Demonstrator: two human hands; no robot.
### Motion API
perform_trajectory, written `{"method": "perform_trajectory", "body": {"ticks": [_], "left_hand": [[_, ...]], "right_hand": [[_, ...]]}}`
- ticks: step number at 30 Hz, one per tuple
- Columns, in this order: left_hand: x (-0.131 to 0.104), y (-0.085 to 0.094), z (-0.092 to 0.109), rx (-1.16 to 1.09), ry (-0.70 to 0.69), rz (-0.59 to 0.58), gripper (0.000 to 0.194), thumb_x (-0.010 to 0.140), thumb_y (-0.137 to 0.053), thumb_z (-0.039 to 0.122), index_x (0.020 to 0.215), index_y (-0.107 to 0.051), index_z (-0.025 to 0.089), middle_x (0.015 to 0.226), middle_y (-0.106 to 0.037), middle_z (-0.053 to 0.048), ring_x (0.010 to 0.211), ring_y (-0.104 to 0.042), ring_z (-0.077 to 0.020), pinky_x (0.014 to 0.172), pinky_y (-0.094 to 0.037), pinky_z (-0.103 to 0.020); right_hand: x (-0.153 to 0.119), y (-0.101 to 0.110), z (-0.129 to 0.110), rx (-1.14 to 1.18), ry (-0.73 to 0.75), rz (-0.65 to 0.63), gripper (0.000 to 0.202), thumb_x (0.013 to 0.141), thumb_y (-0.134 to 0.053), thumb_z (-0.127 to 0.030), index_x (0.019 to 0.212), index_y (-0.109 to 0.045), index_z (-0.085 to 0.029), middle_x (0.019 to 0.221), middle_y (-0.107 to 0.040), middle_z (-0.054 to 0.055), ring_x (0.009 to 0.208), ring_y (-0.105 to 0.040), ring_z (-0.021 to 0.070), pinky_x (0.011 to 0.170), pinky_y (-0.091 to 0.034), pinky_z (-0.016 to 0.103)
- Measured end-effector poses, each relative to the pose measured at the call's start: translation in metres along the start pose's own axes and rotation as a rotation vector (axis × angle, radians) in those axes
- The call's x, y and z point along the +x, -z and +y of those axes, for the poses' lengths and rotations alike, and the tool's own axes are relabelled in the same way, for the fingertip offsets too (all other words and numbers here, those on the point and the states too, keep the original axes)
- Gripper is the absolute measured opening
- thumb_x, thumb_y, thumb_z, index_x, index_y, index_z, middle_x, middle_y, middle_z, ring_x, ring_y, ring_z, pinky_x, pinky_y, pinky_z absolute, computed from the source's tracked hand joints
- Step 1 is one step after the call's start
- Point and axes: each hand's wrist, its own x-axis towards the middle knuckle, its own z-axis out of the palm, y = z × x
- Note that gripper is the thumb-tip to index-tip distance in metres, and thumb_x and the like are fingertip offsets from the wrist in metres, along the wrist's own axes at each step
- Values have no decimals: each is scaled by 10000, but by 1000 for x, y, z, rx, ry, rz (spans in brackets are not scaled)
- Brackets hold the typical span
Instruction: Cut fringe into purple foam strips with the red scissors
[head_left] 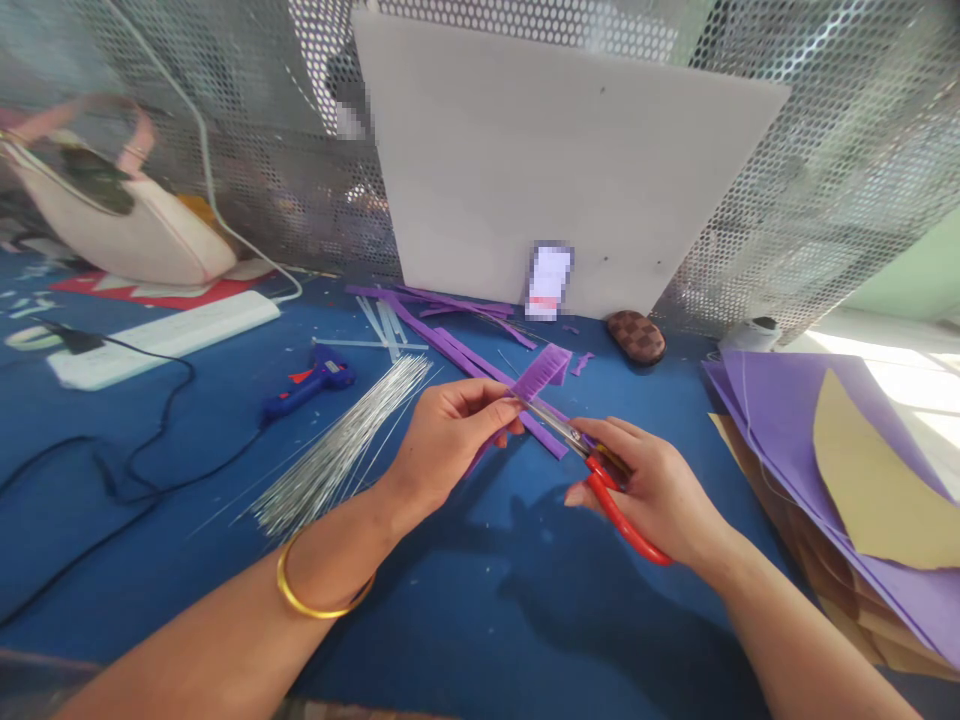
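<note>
Above the blue tabletop [450, 620], the folded purple crepe-like paper strip [541, 372] looks finely ridged. Its bent end rises beyond the left hand [457, 430], whose thumb and fingers pinch it near the slim metal blades of the red-handled scissors [592, 460]. The right hand [652, 480] has its fingers curled around the scissors' handles.

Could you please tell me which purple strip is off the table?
The strip pinched in the left hand, by the scissors; the other strips lie on the table.
</note>
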Motion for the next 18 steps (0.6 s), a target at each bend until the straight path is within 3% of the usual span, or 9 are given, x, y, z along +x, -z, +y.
{"method": "perform_trajectory", "body": {"ticks": [12, 18], "left_hand": [[0, 0, 1, 28, -7, 3, 118, 790, -683, 274, 731, -721, 178, 600, -637, 24, 449, -461, -54, 412, -336, -188], [0, 0, 1, 11, -35, 6, 107, 790, -689, 256, 726, -722, 177, 600, -642, 17, 514, -525, -74, 444, -363, -183]], "right_hand": [[0, -2, 2, 44, 33, 6, 507, 796, -702, -473, 1222, -619, -212, 811, -582, 13, 652, -520, 153, 603, -426, 278], [-1, -3, 3, 57, 48, 16, 500, 803, -699, -460, 1224, -627, -199, 793, -573, 14, 648, -517, 152, 613, -430, 278]]}}
